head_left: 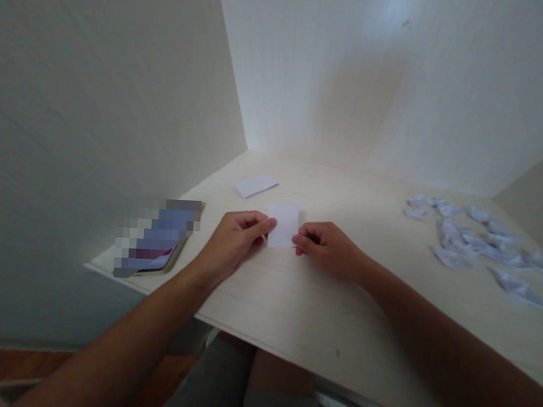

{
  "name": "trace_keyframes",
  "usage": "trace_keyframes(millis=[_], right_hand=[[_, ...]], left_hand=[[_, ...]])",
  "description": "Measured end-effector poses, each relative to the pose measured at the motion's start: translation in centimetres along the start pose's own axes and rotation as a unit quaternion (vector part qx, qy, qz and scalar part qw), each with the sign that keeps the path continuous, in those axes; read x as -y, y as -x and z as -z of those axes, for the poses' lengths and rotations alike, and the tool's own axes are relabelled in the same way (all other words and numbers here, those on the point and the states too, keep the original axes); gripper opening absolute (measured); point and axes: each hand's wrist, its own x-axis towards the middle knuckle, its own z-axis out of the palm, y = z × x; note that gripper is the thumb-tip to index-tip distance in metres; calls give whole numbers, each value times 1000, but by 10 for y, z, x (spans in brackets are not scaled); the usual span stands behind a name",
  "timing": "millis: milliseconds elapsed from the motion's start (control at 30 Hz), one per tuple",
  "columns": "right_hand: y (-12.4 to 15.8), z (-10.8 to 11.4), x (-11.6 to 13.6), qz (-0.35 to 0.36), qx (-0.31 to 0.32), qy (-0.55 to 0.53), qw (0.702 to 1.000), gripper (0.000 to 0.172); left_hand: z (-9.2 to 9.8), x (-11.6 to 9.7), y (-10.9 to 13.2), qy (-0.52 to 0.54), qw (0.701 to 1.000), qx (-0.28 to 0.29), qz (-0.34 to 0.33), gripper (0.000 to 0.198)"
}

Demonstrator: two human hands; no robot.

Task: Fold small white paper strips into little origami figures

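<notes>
The left hand (233, 238) pinches one edge of the small white paper (284, 225) between thumb and curled fingers; the right hand (327, 248), likewise nearly closed, grips its opposite near corner — the paper sits between them; light, even pressure should keep it flat.

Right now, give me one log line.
left hand: pinching white paper | right hand: pinching its lower right corner | second paper: on table

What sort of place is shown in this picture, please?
It looks like an indoor desk nook, perhaps in a home: a pale tabletop is enclosed by plain walls on the left, back and right, and a reddish-brown floor shows below.
</notes>
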Motion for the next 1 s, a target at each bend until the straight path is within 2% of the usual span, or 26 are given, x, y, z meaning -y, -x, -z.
trace_keyframes(millis=[233,467,667,867,1000], right_hand=[[-2,2,-3,6,2,-3,1000,28],[-5,5,-8,11,-15,-8,1000,30],[-5,8,-7,-2,-26,-4,1000,30],[-5,10,-11,-19,-17,3,1000,32],[-4,11,-16,-54,-16,24,998,27]], left_hand=[[4,6,-4,-24,999,27,-12,33],[7,6,-6,-94,991,91,-20,36],[8,9,-9,-127,986,105,-28,33],[10,15,-14,-174,975,139,-6,23],[5,18,-17,-166,976,140,0,26]])
